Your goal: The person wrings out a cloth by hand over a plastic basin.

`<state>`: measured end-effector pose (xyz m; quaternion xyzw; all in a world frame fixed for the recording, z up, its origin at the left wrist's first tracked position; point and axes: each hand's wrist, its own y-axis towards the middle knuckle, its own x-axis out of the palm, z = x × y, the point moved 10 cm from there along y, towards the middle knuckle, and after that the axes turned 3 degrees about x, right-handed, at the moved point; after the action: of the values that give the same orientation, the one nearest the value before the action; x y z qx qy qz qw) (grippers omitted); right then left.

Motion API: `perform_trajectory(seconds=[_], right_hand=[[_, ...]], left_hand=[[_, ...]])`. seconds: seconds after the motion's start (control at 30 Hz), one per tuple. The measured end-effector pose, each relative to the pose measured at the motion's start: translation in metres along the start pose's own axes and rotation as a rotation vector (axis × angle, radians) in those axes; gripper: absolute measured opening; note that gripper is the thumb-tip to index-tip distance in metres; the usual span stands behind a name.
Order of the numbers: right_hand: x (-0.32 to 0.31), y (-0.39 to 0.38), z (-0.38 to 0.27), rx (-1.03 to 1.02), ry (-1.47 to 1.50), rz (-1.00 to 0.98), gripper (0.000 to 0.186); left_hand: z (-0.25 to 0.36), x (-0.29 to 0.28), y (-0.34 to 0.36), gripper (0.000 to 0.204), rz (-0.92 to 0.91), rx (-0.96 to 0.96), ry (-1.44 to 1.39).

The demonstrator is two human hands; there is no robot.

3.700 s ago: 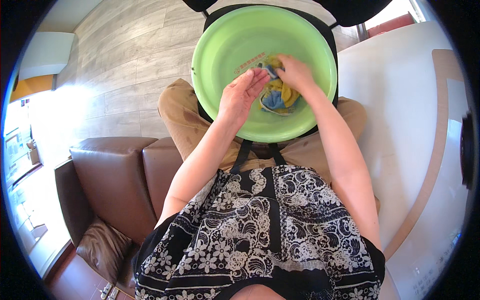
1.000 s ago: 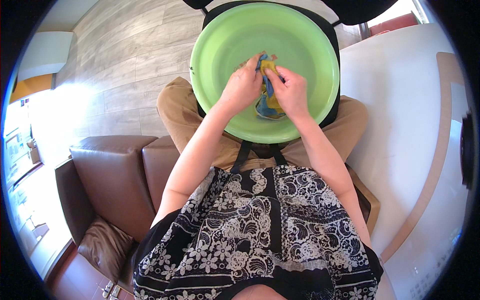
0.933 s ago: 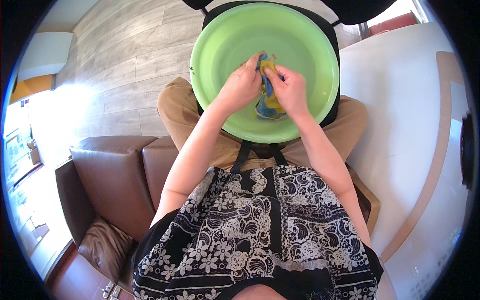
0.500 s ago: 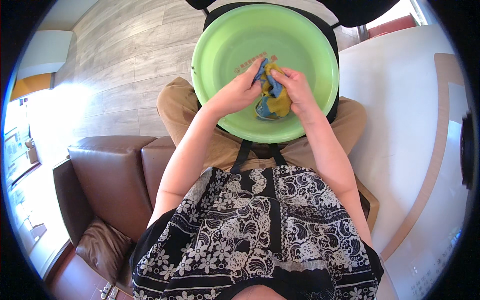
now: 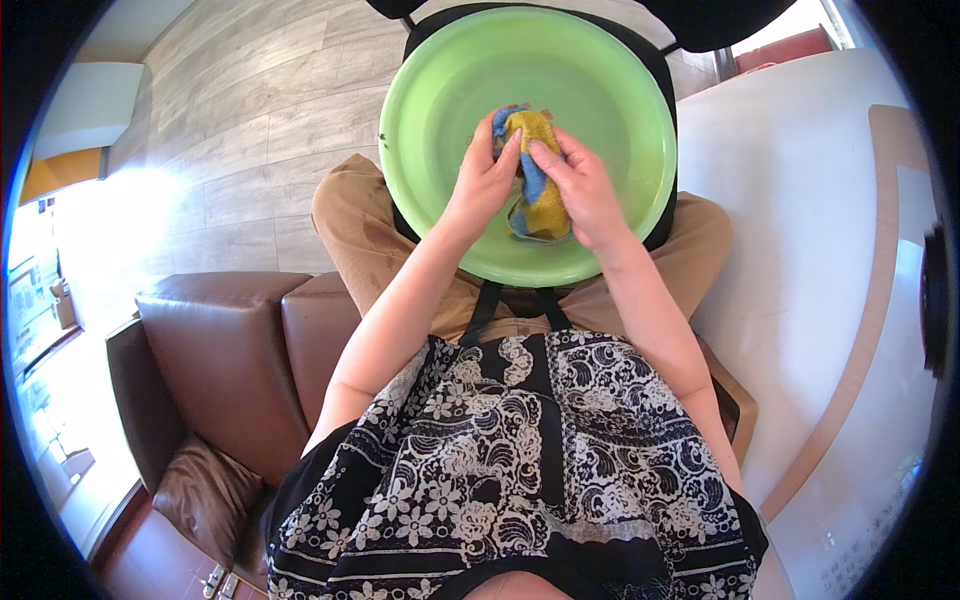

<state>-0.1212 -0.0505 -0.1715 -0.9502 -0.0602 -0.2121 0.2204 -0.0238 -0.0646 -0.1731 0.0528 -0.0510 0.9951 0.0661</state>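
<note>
A damp-looking yellow and blue cloth (image 5: 546,205) is bunched between my two hands over the green basin (image 5: 405,150). Its lower end hangs toward me and has a rim like a sock's cuff. My left hand (image 5: 484,180) grips the blue upper left part, thumb pointing up along it. From the other side my right hand (image 5: 585,190) holds the yellow part, its thumb pressed on the front. Some fingertips are hidden behind the cloth. Shallow, clear water seems to lie in the basin.
The basin stands on a black seat (image 5: 660,75) between my knees in brown trousers (image 5: 345,215). A white table (image 5: 790,200) is close on the right. Brown leather sofa cushions (image 5: 225,335) are at my left, with wood-look flooring (image 5: 240,120) beyond.
My left hand has turned more upright and drawn nearer to me. The cloth is gathered more tightly, and my hands have come closer together around it. The basin has barely shifted.
</note>
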Motion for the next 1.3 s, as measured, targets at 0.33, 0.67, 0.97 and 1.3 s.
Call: perform_trajectory(seconds=[0.33,0.67,0.97,1.3], right_hand=[[-0.012,0.003,0.0,-0.179,-0.061,0.192,0.019],[-0.012,0.002,0.022,0.048,0.101,0.168,0.02],[-0.033,0.016,0.023,0.193,0.225,0.002,0.028],[-0.069,0.015,-0.038,-0.235,-0.328,0.167,0.031]], left_hand=[[0.018,0.01,-0.007,0.033,-0.007,0.157,0.437],[0.025,0.014,-0.016,0.044,-0.211,0.292,0.532],[0.015,0.024,-0.024,0.073,-0.328,0.12,0.391],[-0.012,-0.009,-0.001,0.044,0.026,-0.093,-0.313]])
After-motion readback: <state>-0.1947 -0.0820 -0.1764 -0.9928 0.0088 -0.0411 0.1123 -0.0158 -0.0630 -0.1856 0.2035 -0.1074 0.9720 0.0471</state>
